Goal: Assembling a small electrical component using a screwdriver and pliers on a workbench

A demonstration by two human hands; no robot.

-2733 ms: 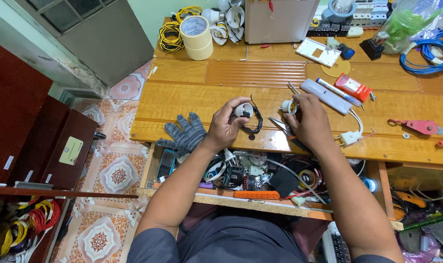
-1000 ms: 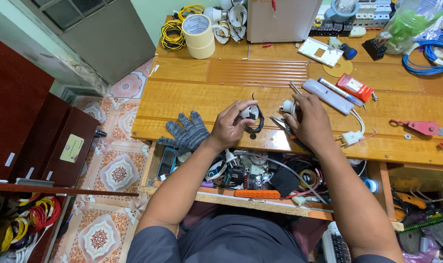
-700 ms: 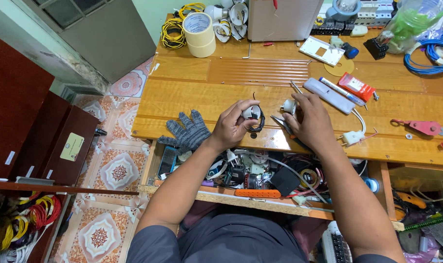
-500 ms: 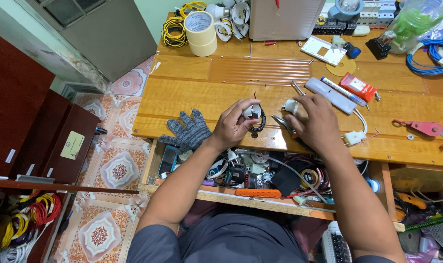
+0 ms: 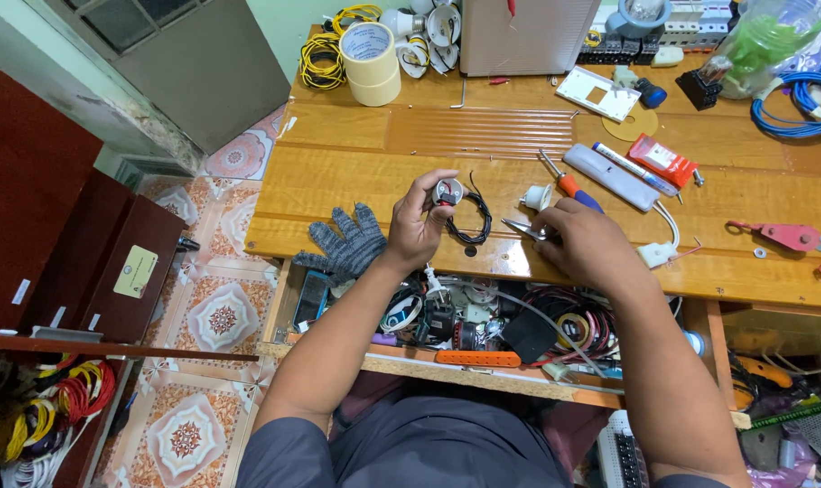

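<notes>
My left hand point(image 5: 419, 224) holds a small round grey part point(image 5: 447, 191) above the wooden bench point(image 5: 483, 145), and a looped black wire point(image 5: 473, 222) hangs from that part. My right hand point(image 5: 584, 240) rests on the bench to the right of it, closed on a small metal tool point(image 5: 521, 228) whose pointed tip sticks out to the left. A white lamp socket point(image 5: 539, 196) lies just beyond my right hand, beside a screwdriver with a red handle point(image 5: 564, 184).
A grey knit glove point(image 5: 347, 242) lies at the bench's front left. Rolls of tape point(image 5: 372, 51), yellow wire point(image 5: 323, 61), a white box point(image 5: 528, 34), a white power strip point(image 5: 615, 176) and blue cable point(image 5: 799, 101) sit further back. An open drawer point(image 5: 483, 321) full of parts is below.
My left hand has lifted the round part slightly and turned it. My right hand has slid back toward me from the white socket and lies lower on the bench.
</notes>
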